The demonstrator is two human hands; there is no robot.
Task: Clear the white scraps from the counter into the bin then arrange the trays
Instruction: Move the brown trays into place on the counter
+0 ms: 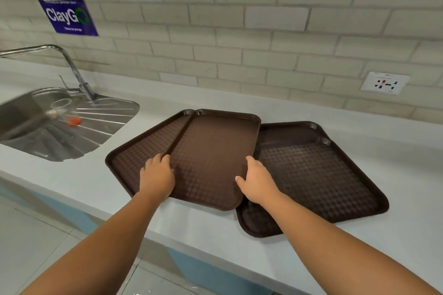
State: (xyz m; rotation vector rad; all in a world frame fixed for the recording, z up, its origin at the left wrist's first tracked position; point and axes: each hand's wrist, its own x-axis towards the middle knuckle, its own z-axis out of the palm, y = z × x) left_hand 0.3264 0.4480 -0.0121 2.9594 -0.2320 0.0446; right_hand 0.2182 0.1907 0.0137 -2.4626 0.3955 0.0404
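Four trays [318,179]: overlapping, mid-table by the front edge.
Top tray [211,151]: across the others.
Left grip [157,177]: clasping its left rim.
Right grip [257,182]: clasping its right rim.
Table [203,230]: white, sink [48,127] at left end.
Wall [239,19]: pale tile, socket [384,82], blue poster [69,14].

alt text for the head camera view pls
A person's left hand and right hand hold the side edges of a brown tray that overlaps another tray on its left and two stacked trays on its right, on a pale counter. A steel sink sits at far left, under a tiled wall.
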